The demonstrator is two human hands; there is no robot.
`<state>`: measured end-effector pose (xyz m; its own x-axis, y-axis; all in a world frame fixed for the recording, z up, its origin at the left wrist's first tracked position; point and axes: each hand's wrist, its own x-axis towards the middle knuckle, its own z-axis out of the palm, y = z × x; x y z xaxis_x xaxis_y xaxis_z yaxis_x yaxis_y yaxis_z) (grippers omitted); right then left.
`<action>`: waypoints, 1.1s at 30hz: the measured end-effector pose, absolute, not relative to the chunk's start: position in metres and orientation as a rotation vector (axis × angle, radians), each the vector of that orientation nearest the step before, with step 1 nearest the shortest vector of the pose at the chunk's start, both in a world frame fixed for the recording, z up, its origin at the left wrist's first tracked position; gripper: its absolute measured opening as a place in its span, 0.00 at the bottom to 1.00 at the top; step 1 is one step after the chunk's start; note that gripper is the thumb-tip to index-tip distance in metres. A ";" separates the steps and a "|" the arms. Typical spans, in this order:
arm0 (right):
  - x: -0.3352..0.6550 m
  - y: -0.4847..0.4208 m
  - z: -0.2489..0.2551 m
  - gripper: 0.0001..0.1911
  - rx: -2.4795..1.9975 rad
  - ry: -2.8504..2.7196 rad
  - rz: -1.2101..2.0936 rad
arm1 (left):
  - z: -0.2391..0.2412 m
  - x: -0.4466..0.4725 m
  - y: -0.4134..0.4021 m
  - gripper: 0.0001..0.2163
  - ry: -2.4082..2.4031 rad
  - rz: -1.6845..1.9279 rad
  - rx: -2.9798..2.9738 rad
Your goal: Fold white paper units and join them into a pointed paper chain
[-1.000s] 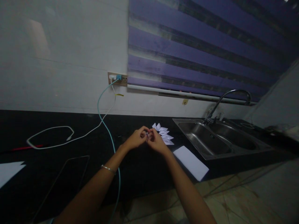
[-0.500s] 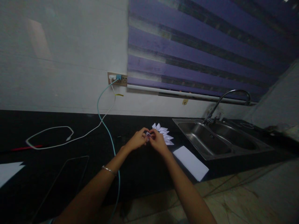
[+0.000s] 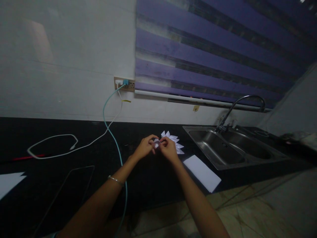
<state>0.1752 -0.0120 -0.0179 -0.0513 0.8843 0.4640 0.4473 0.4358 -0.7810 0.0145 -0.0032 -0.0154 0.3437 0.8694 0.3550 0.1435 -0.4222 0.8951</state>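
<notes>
Between my two hands is a small folded piece of white paper [image 3: 157, 142], held above the dark counter. My left hand [image 3: 145, 146] pinches its left side, and my right hand [image 3: 168, 148] pinches its right side. Just beyond my right hand lies a row of pointed folded paper pieces [image 3: 176, 140], partly hidden by that hand. A stack of white paper slips [image 3: 202, 173] rests on the counter to the right of my right forearm.
At the right is a double steel sink [image 3: 215, 145] with a curved faucet [image 3: 232, 107]. A teal cable [image 3: 116, 142] runs from the wall outlet [image 3: 128, 85] under my left forearm. A white cable [image 3: 53, 157], a red item [image 3: 27, 158] and white sheets [image 3: 10, 181] lie leftward.
The folded paper between my fingers now shows a wider white face. My hands have shifted slightly apart around it; everything else looks the same.
</notes>
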 end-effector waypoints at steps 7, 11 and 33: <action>0.173 -0.021 -0.009 0.07 -1.158 -1.736 0.413 | -0.012 0.017 -0.009 0.13 0.889 1.127 1.790; 0.171 -0.025 -0.003 0.09 -1.061 -1.735 0.437 | -0.008 0.016 -0.009 0.16 0.794 1.118 1.706; 0.170 -0.025 -0.002 0.18 -1.006 -1.659 0.565 | 0.004 0.012 -0.013 0.20 0.747 0.925 1.351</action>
<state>0.1703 -0.0254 -0.0023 -0.0792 0.8384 0.5393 0.3347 0.5319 -0.7778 0.0116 -0.0128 0.0039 0.4643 0.8829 0.0693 -0.1184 -0.0157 0.9928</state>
